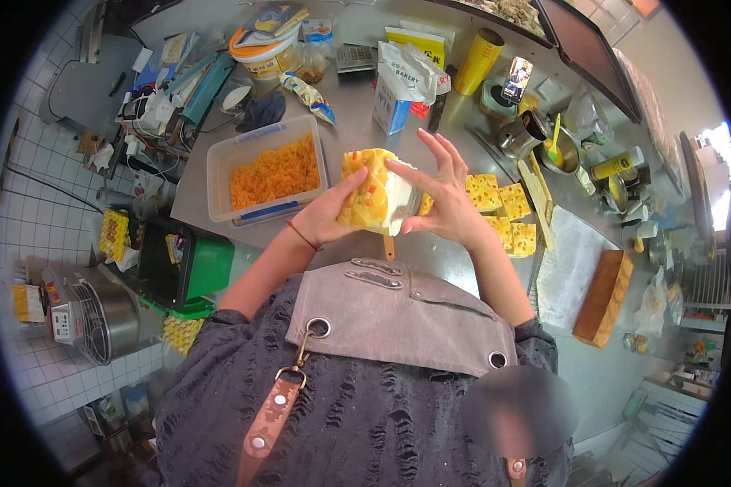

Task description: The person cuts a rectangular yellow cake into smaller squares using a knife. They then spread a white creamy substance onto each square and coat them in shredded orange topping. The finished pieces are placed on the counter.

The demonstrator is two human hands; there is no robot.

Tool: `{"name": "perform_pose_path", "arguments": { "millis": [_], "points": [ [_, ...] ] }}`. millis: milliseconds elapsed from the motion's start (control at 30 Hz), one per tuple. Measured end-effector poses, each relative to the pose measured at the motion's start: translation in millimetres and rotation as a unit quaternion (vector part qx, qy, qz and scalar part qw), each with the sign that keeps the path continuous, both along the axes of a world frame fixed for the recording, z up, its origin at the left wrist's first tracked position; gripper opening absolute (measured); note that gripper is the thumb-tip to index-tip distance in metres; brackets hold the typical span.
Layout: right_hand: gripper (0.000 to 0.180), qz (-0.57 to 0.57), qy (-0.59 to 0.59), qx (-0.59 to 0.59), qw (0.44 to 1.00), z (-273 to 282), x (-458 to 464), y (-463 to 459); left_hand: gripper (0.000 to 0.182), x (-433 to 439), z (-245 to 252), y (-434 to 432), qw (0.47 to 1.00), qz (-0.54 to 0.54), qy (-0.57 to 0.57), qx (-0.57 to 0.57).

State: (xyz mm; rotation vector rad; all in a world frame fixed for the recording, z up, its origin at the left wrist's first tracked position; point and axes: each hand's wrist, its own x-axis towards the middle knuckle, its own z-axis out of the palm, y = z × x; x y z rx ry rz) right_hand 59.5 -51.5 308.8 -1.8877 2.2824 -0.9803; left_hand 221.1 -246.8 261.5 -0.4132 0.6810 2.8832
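My left hand holds a yellow cake piece dotted with red bits, its thumb on the near face. White cream covers the right side of the piece. My right hand touches its top edge with a fingertip, the other fingers spread. Left of the piece stands a clear plastic box with orange shreds, which look like meat floss. More yellow cake pieces lie to the right, behind my right hand. Below the held piece a wooden handle shows; what it belongs to is hidden.
A blue-and-white carton and a yellow roll stand at the back. To the right are a metal bowl with a green spatula, a sheet-lined tray and a wooden block. A green bin stands at the left.
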Motion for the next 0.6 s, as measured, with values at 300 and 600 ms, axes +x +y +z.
{"name": "perform_pose_path", "arguments": {
  "millis": [300, 600],
  "points": [
    [0.081, 0.032, -0.085, -0.036, 0.995, -12, 6, 2, 0.049, 0, 3, 0, 1.0, 0.0, 0.015, 0.007],
    [0.086, 0.139, -0.302, -0.105, 0.937, -9, -1, 16, 0.049, 2, -6, 2, 1.0, 0.026, 0.014, -0.006]
  ]
}}
